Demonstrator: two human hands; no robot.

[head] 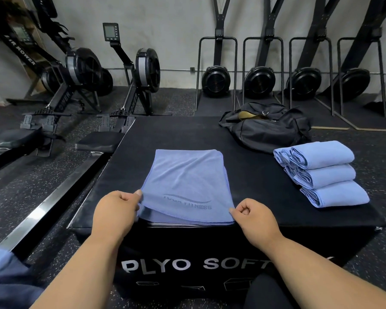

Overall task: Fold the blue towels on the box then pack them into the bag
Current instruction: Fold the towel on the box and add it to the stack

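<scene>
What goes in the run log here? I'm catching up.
hands: left, right pinch towel corners | folded towels: three | bag: unpacked

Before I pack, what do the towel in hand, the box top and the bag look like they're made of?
Towel: seemingly microfibre, matte fine nap, stitched hem, tone-on-tone logo. Box: probably vinyl-covered foam, faintly sheened black skin with soft rounded edges and printed lettering. Bag: likely woven nylon or polyester, slouching in limp folds, with a metal ring.

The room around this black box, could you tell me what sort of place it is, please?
Most likely a gym: rowing machines stand on the speckled rubber floor, and the box is a soft plyo box.
</scene>
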